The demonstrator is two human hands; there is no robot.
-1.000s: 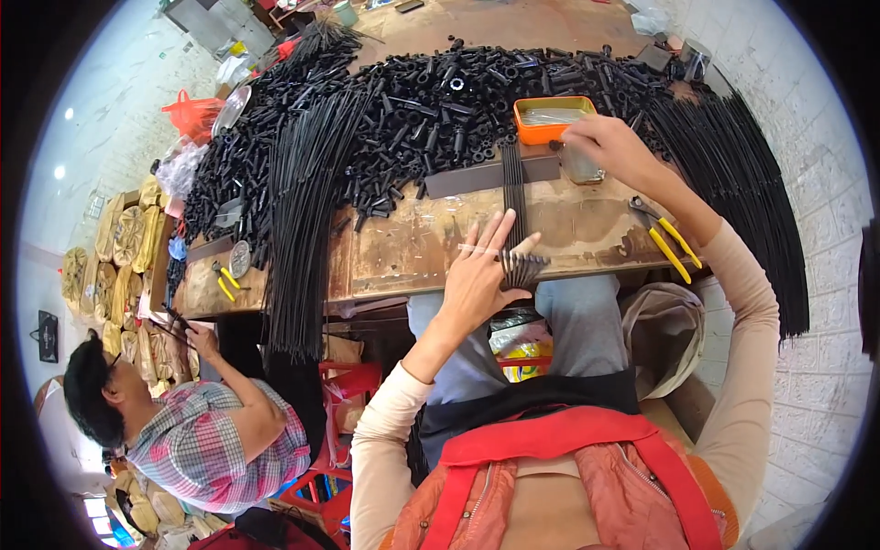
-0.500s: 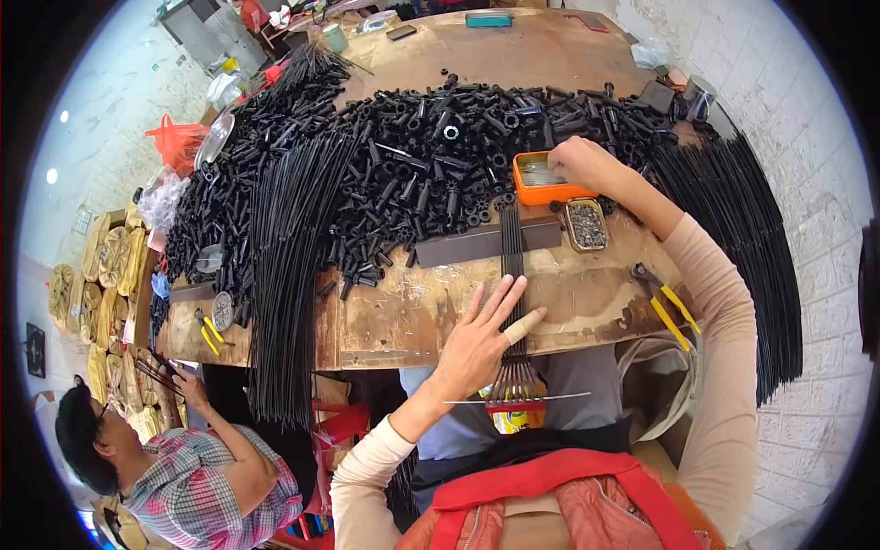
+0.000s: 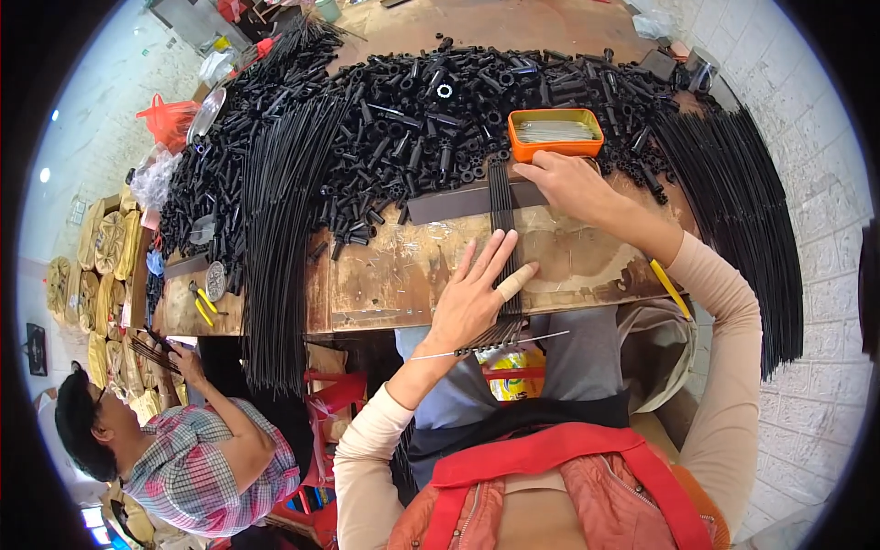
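Observation:
My left hand [image 3: 477, 291] lies flat with its fingers stretched over a row of thin black ribs [image 3: 501, 206], pressing them on the table edge. A thin metal wire [image 3: 550, 336] passes through the ribs' near ends, over my lap, and slants up to the right. My right hand [image 3: 576, 191] is just in front of an orange box [image 3: 556, 154] holding thin silvery pins [image 3: 555, 131]. Its thumb and fingers are drawn together; whatever they pinch is too small to make out. A dark flat bar [image 3: 449, 203] lies under the ribs' far part.
Black plastic tubes and rings [image 3: 412, 137] are heaped across the table. Long black rib bundles hang at left [image 3: 275, 257] and right [image 3: 742, 229]. Yellow-handled pliers [image 3: 672, 289] lie by my right forearm, others [image 3: 203, 302] at left near a small dish [image 3: 215, 281]. A co-worker [image 3: 211, 458] sits lower left.
My right hand has come out of the orange box to its near side, covering the small tray of metal bits. The wire has tilted, its left end lower. The whole view has shifted slightly.

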